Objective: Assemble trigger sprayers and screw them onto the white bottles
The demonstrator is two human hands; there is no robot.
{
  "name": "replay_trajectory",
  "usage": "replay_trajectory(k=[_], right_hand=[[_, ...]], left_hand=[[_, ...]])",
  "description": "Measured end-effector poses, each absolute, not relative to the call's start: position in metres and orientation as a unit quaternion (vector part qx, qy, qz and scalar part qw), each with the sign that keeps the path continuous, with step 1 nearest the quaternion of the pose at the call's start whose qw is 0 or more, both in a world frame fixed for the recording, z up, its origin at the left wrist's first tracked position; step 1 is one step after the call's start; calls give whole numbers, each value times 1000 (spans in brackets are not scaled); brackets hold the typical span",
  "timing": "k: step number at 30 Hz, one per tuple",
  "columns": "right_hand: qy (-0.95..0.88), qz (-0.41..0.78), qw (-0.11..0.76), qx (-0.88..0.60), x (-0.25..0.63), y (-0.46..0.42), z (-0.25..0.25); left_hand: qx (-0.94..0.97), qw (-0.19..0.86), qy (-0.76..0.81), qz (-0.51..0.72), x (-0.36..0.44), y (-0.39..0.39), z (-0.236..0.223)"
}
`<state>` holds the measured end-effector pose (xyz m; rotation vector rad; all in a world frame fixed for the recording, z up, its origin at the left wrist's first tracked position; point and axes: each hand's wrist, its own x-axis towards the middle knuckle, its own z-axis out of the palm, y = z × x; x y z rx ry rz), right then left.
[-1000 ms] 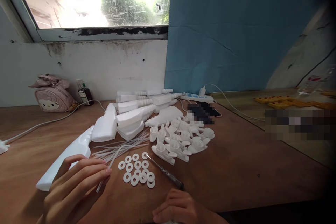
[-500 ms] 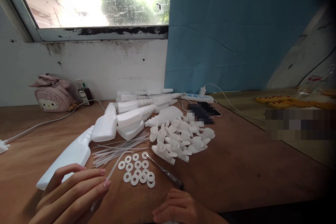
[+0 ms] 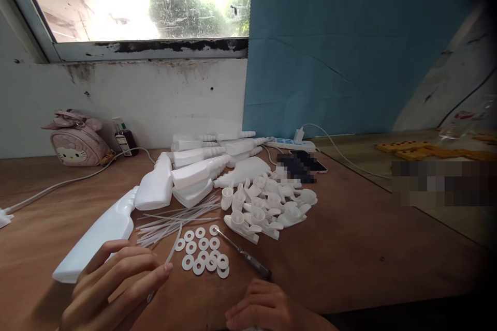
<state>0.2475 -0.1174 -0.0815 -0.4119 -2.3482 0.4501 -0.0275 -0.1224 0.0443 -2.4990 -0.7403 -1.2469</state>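
A thin translucent plastic tube is pinched between the thumb and fingers of my left hand, tilted with its far end up and to the right. My right hand rests curled at the bottom edge; a sliver of something white shows beneath it, too little to name. Between the hands lie several flat white washers. A screwdriver points at the top washer, its handle close to my right hand. Beyond the washers are a bundle of loose tubes and a heap of white spray trigger heads.
Several white bottles lie on the table, the nearest one just behind my left hand. Farther back are a pink bag, a dark bottle, a power strip and cables. Orange pieces lie at right.
My left hand has shifted slightly right with the tube, whose far end now sits lower and further left. The right hand looks the same.
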Motion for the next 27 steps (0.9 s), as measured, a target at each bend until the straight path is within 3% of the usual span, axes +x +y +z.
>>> replay_trajectory(k=[3, 8, 12, 19, 27], right_hand=[[-917, 176, 317, -167, 248, -118, -82], [-900, 172, 365, -164, 247, -118, -84], [-917, 175, 319, -165, 248, -117, -84], [-901, 170, 371, -148, 247, -116, -83], [-903, 172, 361, -156, 247, -116, -83]], left_hand=[[-856, 135, -259, -426, -28, -122, 44], [-861, 132, -252, -422, -29, -122, 41], [-860, 124, -242, -432, -33, -124, 37], [-871, 127, -249, -404, -31, -123, 40], [-864, 50, -243, -439, -30, -124, 41]])
